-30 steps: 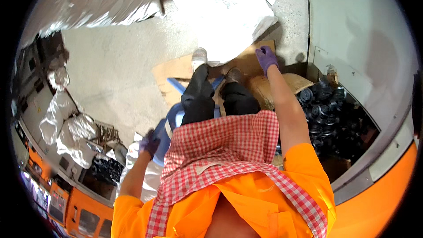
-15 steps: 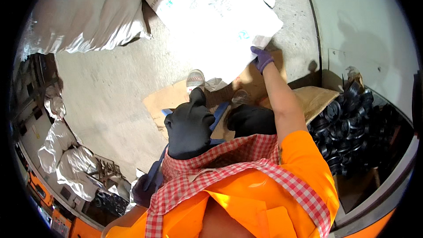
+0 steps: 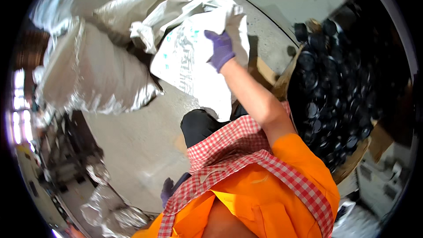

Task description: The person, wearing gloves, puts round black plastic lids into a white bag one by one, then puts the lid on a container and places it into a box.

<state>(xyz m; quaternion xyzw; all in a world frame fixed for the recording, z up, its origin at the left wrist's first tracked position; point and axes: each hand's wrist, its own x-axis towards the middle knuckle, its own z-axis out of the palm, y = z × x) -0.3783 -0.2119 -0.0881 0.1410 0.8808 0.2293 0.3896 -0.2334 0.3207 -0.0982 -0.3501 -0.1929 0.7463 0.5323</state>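
A large white woven sack (image 3: 176,61) with printing on it lies ahead of me, its near end reaching down by my knees. My right hand (image 3: 219,50), in a purple knit glove, is over the sack's upper part. Its thumb stands apart from the fingers, whose tips are hard to make out. Low at my left side, my left hand (image 3: 167,190), also gloved, is closed at the edge of a blue plastic stool (image 3: 181,180). Most of the stool is hidden behind my red checked apron.
Full white sacks (image 3: 101,70) are heaped at the far left. On the right, an open cardboard box (image 3: 352,163) holds many black round parts (image 3: 313,110). A pale grey panel (image 3: 282,0) stands behind. Crumpled clear plastic (image 3: 110,209) lies at the lower left.
My view has turned, bringing more sacks and the box of black parts into sight. My right hand has left the sack's near right corner and is now over its upper part.
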